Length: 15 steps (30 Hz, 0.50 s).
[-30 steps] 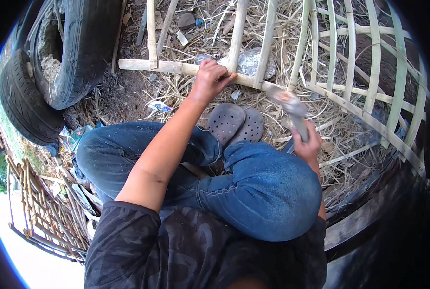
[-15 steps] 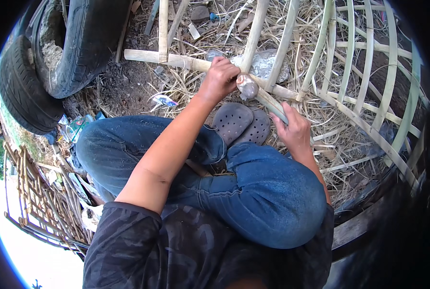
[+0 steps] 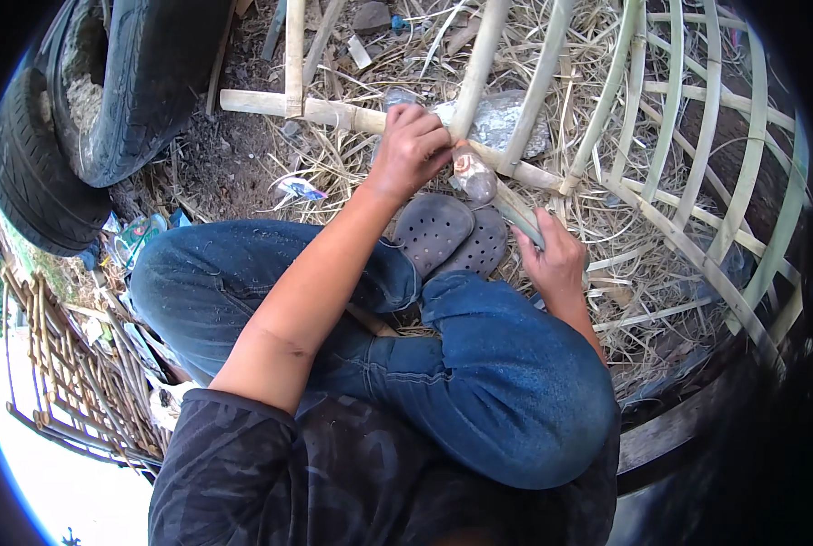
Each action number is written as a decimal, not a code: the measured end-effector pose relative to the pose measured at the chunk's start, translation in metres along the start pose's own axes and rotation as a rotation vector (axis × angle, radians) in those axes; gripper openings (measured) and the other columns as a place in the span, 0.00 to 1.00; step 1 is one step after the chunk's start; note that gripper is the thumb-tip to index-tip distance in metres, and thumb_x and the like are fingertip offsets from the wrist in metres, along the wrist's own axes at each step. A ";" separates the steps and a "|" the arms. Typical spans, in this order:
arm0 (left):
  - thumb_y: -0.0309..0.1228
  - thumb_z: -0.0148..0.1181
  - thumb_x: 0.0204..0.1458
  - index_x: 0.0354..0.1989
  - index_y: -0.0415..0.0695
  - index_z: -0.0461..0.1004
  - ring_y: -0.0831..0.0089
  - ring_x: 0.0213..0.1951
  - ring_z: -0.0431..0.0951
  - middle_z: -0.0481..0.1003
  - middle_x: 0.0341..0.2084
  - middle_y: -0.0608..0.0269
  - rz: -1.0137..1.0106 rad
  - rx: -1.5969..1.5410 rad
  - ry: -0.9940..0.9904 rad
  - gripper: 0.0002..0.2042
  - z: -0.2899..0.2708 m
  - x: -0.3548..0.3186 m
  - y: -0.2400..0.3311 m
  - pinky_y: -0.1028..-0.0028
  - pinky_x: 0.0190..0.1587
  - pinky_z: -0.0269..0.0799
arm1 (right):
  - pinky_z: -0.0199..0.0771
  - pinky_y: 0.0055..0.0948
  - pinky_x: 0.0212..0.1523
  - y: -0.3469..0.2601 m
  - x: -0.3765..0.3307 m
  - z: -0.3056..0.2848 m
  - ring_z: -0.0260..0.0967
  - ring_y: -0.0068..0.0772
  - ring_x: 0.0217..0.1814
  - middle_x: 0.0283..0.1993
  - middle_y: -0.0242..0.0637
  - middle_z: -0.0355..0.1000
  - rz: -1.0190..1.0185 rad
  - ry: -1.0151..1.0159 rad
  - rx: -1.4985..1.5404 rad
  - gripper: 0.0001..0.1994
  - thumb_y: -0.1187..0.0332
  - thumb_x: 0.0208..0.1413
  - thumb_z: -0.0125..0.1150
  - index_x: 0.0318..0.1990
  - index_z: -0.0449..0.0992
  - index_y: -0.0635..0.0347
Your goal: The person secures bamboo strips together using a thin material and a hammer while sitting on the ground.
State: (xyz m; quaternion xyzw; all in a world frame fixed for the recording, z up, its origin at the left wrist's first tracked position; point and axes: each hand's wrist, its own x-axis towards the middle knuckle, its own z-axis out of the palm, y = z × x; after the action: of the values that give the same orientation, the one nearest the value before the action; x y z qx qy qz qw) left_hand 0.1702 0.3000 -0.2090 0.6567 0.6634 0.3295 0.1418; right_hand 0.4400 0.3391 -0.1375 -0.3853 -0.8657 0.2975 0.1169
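My right hand (image 3: 556,257) is closed around the pale handle of a hammer (image 3: 476,178). The hammer's rounded grey head, with a worn whitish-orange end, lies close against a horizontal bamboo bar (image 3: 352,116). My left hand (image 3: 412,150) is closed at that bar, just left of the hammer head. Whatever its fingers pinch is hidden. Upright bamboo strips (image 3: 479,68) cross the bar there as part of a lattice frame (image 3: 684,136). Beneath the crossing sits a pale stone block (image 3: 506,123).
Old tires (image 3: 38,168) stand at the upper left. A stack of thin sticks (image 3: 83,373) lies at the left. Straw and bamboo shavings (image 3: 647,300) cover the ground around the frame. My grey clogs (image 3: 434,232) rest just below the bar, near my bent knees.
The hammer head has shifted slightly down and right relative to my left hand. My left hand stays at the bar. The whole view has drifted a little.
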 end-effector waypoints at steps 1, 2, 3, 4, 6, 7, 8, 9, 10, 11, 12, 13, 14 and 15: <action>0.31 0.76 0.37 0.17 0.46 0.71 0.66 0.31 0.71 0.70 0.23 0.66 0.007 -0.003 -0.002 0.14 -0.002 0.002 0.002 0.65 0.39 0.65 | 0.72 0.37 0.24 0.003 0.002 0.002 0.73 0.43 0.24 0.28 0.40 0.71 -0.010 0.003 0.014 0.21 0.67 0.46 0.73 0.47 0.73 0.62; 0.31 0.76 0.37 0.18 0.45 0.72 0.65 0.33 0.72 0.71 0.27 0.64 -0.005 -0.013 0.031 0.14 -0.004 0.004 0.005 0.65 0.38 0.65 | 0.72 0.37 0.24 0.005 0.003 0.002 0.73 0.43 0.24 0.27 0.40 0.71 -0.020 0.005 0.029 0.21 0.67 0.46 0.73 0.47 0.73 0.61; 0.31 0.77 0.36 0.18 0.45 0.72 0.64 0.35 0.73 0.72 0.31 0.61 -0.017 -0.024 0.064 0.14 -0.004 0.006 0.007 0.64 0.38 0.66 | 0.72 0.37 0.24 0.007 0.003 0.002 0.73 0.43 0.24 0.27 0.40 0.71 -0.016 0.011 0.027 0.21 0.67 0.46 0.73 0.47 0.73 0.61; 0.31 0.77 0.36 0.18 0.44 0.73 0.62 0.37 0.73 0.73 0.37 0.58 -0.022 -0.012 0.050 0.14 -0.004 0.003 0.008 0.63 0.37 0.68 | 0.72 0.37 0.24 0.007 0.001 0.002 0.73 0.43 0.24 0.27 0.39 0.71 -0.024 0.010 0.030 0.21 0.67 0.46 0.73 0.47 0.73 0.61; 0.32 0.77 0.35 0.18 0.43 0.73 0.62 0.37 0.73 0.73 0.38 0.57 -0.048 -0.021 0.043 0.14 0.000 0.003 0.008 0.64 0.38 0.68 | 0.72 0.37 0.24 0.007 -0.002 0.004 0.73 0.43 0.24 0.28 0.39 0.71 -0.029 0.004 0.039 0.21 0.67 0.46 0.73 0.47 0.73 0.61; 0.32 0.77 0.35 0.18 0.43 0.73 0.62 0.38 0.73 0.73 0.39 0.57 -0.064 -0.033 0.047 0.15 0.001 0.005 0.007 0.64 0.38 0.69 | 0.72 0.37 0.24 0.008 0.002 0.006 0.73 0.42 0.24 0.28 0.39 0.71 -0.025 0.002 0.033 0.22 0.66 0.46 0.73 0.48 0.73 0.61; 0.32 0.78 0.35 0.19 0.43 0.73 0.61 0.37 0.72 0.72 0.39 0.58 -0.068 -0.045 0.049 0.14 0.000 0.005 0.006 0.64 0.37 0.68 | 0.71 0.36 0.24 0.009 0.004 0.007 0.73 0.42 0.24 0.28 0.39 0.71 -0.021 -0.001 0.027 0.22 0.66 0.46 0.73 0.48 0.73 0.61; 0.32 0.78 0.35 0.19 0.43 0.73 0.61 0.37 0.72 0.72 0.39 0.58 -0.067 -0.044 0.046 0.14 0.000 0.003 0.006 0.64 0.37 0.68 | 0.71 0.36 0.24 0.009 0.004 0.007 0.73 0.42 0.24 0.28 0.39 0.71 -0.019 0.000 0.029 0.22 0.66 0.46 0.73 0.48 0.73 0.61; 0.33 0.76 0.37 0.20 0.44 0.74 0.62 0.36 0.72 0.72 0.39 0.59 -0.072 -0.041 0.029 0.13 -0.001 0.002 0.005 0.64 0.38 0.66 | 0.71 0.36 0.23 0.010 0.003 0.007 0.73 0.41 0.24 0.27 0.39 0.71 -0.032 -0.014 0.020 0.22 0.66 0.46 0.73 0.48 0.73 0.61; 0.35 0.75 0.39 0.21 0.44 0.75 0.63 0.35 0.72 0.73 0.39 0.60 -0.079 -0.039 0.012 0.12 -0.002 0.001 0.005 0.64 0.39 0.64 | 0.71 0.36 0.23 0.012 0.003 0.006 0.73 0.41 0.24 0.27 0.39 0.71 -0.046 -0.028 0.011 0.22 0.66 0.46 0.73 0.48 0.73 0.61; 0.35 0.75 0.39 0.21 0.44 0.75 0.63 0.35 0.72 0.73 0.39 0.60 -0.079 -0.037 0.012 0.12 -0.001 0.002 0.004 0.64 0.39 0.64 | 0.71 0.36 0.23 0.014 0.002 0.008 0.73 0.41 0.24 0.27 0.39 0.71 -0.046 -0.028 0.012 0.22 0.66 0.46 0.73 0.48 0.73 0.61; 0.34 0.75 0.39 0.20 0.44 0.75 0.63 0.34 0.71 0.72 0.38 0.60 -0.060 -0.034 0.021 0.12 0.000 0.004 0.002 0.64 0.39 0.64 | 0.71 0.36 0.23 0.018 0.000 0.011 0.73 0.41 0.24 0.27 0.38 0.71 -0.052 -0.015 0.029 0.22 0.66 0.46 0.73 0.48 0.73 0.61; 0.34 0.75 0.39 0.20 0.44 0.74 0.63 0.33 0.70 0.72 0.37 0.60 -0.041 -0.030 0.030 0.13 0.001 0.004 0.002 0.64 0.38 0.64 | 0.70 0.36 0.23 0.020 -0.001 0.013 0.73 0.41 0.23 0.27 0.38 0.71 -0.058 -0.003 0.046 0.22 0.65 0.46 0.73 0.48 0.73 0.61; 0.34 0.75 0.39 0.20 0.44 0.74 0.63 0.33 0.70 0.72 0.37 0.60 -0.043 -0.026 0.028 0.13 0.001 0.003 0.003 0.64 0.38 0.64 | 0.70 0.36 0.23 0.020 -0.003 0.013 0.73 0.41 0.23 0.27 0.38 0.71 -0.059 -0.004 0.051 0.22 0.65 0.46 0.73 0.48 0.73 0.61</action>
State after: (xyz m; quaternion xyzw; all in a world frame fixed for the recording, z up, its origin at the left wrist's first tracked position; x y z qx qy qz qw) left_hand 0.1725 0.3033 -0.2072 0.6356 0.6751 0.3441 0.1478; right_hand 0.4482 0.3413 -0.1599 -0.3557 -0.8691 0.3166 0.1339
